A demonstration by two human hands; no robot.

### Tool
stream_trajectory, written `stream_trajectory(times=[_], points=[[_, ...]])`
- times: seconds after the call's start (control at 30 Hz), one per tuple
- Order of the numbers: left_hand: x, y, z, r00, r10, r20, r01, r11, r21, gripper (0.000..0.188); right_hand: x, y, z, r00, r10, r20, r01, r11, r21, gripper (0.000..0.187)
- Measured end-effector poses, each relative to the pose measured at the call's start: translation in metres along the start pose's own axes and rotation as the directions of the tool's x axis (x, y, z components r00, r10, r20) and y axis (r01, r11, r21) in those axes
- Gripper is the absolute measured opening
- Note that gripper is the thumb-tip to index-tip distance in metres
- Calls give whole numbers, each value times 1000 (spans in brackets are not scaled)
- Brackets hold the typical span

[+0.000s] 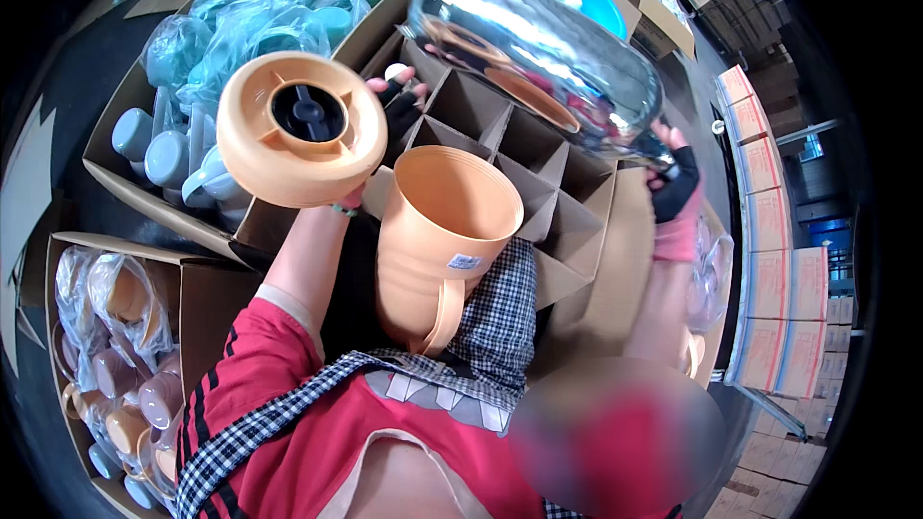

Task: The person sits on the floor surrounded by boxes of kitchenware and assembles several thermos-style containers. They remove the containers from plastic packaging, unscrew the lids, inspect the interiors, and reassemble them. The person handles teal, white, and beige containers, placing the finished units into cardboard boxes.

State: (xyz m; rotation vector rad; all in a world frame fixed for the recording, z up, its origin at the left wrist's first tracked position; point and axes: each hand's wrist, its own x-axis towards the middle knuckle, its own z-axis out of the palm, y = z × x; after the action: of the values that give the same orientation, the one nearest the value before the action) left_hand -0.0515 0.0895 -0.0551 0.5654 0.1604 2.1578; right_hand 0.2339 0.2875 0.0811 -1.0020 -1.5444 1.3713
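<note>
A round peach plastic part with a black centre point(226, 139) is held up in my left hand point(399, 101), whose fingers in a dark fingerless glove show past its right side. A small white knob shows by those fingertips; I cannot tell what it belongs to. My right hand point(676, 173), gloved likewise, grips the lower right end of a shiny silver flask liner point(538, 48), tilted and slightly blurred. Between my arms a peach jug point(433, 240) with a handle rests on my lap, its open mouth upward.
Ahead stands a carton with cardboard dividers point(524, 149). On the left, one box holds teal and white bagged parts point(260, 19); a nearer box holds peach and mauve bagged parts point(125, 365). A blue basin point(601, 0) is at the back; stacked cartons point(769, 231) line the right.
</note>
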Motion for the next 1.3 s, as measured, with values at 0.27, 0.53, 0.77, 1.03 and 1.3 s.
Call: stream_trajectory(times=[0.27,0.53,0.77,1.03,1.3], points=[[46,28,-26,904,364,225,-420,858,297,19,-60,84,110,872,-268,410,175,952,251,62],[-20,35,25,998,13,65,-10,999,-40,52,-64,99,122,890,84,449,-163,977,140,69],[-60,22,18,961,-266,-71,243,941,-236,50,-59,109,121,876,-395,277,337,912,235,79],[-56,0,20,941,-339,12,325,891,-317,68,-44,48,97,621,272,735,323,765,-556,64],[-57,3,36,926,-373,-61,345,900,-268,81,-64,31,142,546,329,770,654,408,-638,72]])
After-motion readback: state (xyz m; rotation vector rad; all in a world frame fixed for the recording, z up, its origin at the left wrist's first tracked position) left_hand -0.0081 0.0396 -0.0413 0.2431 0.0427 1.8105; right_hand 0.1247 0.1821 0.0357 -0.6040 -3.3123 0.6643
